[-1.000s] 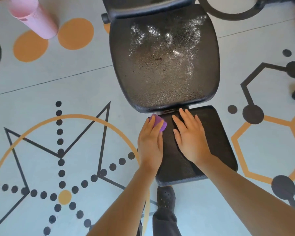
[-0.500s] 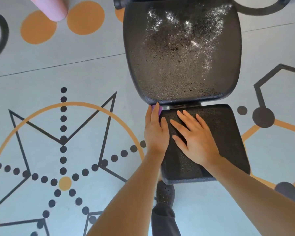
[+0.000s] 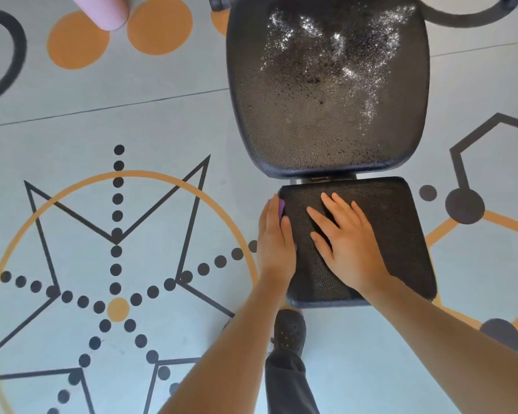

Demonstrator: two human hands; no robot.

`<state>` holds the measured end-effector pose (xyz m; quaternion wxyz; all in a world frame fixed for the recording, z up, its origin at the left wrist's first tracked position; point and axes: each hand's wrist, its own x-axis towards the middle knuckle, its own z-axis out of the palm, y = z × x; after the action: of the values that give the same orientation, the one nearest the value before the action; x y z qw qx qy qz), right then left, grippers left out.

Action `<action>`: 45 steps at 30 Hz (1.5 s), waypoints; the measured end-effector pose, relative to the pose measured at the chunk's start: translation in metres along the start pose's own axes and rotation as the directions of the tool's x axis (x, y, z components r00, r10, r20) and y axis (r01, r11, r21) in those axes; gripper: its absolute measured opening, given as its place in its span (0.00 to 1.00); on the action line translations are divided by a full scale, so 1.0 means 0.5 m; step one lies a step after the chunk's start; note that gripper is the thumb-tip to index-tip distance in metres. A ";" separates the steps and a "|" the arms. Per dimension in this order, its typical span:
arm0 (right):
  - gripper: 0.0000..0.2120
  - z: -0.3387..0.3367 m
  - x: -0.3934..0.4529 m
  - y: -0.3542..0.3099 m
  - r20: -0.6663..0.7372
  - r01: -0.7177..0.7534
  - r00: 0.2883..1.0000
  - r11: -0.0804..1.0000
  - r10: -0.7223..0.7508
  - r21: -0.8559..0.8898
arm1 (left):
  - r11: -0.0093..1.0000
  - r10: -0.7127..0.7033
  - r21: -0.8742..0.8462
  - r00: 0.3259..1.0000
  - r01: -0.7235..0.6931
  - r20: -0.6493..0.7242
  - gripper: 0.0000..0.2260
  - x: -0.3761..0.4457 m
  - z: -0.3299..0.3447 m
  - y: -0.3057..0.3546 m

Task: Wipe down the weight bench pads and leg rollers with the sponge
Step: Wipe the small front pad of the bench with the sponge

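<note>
**Sponge pressed to the seat pad's left edge**

We look straight down on a pale floor (image 3: 168,121) painted with black lines, dotted spokes and orange circles. The largest thing on it is the black back pad (image 3: 326,85), filling the view toward 12 o'clock, its textured surface speckled with glinting wet patches. Just below it, across a narrow gap, lies the smaller black seat pad (image 3: 395,234), right of centre.

Our right hand (image 3: 350,249) lies flat on the seat pad, palm down, fingers spread wide and pointing toward 11 o'clock, holding nothing. Our left hand (image 3: 275,243) is set against the pad's left side, at 9 o'clock from the right hand, fingers together and pressed over the purple sponge (image 3: 280,208); only a sliver of the sponge shows between the fingers and the pad's upper left corner.

At 6 o'clock a dark perforated shoe (image 3: 290,333) and trouser leg stand on the floor just below the seat pad. A pink cylinder (image 3: 102,10) pokes in at 11 o'clock, well apart from everything else.
</note>
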<state>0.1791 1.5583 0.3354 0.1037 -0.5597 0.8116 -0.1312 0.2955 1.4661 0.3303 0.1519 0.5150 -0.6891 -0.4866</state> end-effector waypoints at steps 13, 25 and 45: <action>0.21 -0.002 -0.030 -0.007 -0.022 -0.041 0.999 0.999 0.041 0.009 | 0.998 0.028 0.058 0.998 -0.031 0.061 0.25 -0.099 -0.015 -0.011; 0.21 0.000 -0.031 -0.008 -0.018 -0.047 0.999 0.999 0.047 -0.008 | 0.997 0.024 0.077 0.999 -0.025 0.021 0.24 -0.082 -0.007 0.003; 0.22 -0.001 -0.030 -0.014 0.015 -0.068 0.998 0.998 0.068 -0.002 | 0.993 -0.054 0.106 0.997 0.048 0.055 0.23 -0.096 -0.011 0.014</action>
<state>0.1905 1.5699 0.3384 0.1137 -0.5329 0.8294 -0.1230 0.3161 1.5045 0.3528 0.0923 0.5253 -0.7045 -0.4683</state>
